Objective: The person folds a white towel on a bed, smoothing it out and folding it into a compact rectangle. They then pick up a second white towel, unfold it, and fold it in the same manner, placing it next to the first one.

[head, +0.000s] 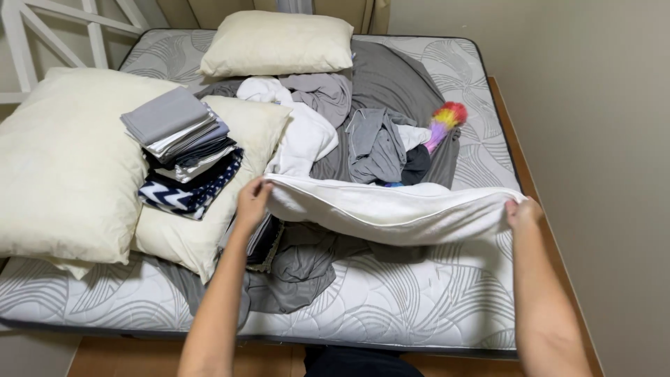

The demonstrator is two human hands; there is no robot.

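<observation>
Both my hands pinch the white cloth (391, 209), left hand (251, 199) on one end, right hand (523, 213) on the other, so it stretches flat above the mattress (391, 300). It may be a pillowcase. Folded clothes (185, 150) sit left of it.

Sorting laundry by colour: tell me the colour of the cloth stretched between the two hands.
White; the stretched cloth shows best in the head view.

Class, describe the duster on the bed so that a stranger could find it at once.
Start at the bare mattress and find the heap of grey and white laundry in its middle. At the heap's right edge lies the duster; its fluffy rainbow head is the only brightly coloured thing there.
</observation>
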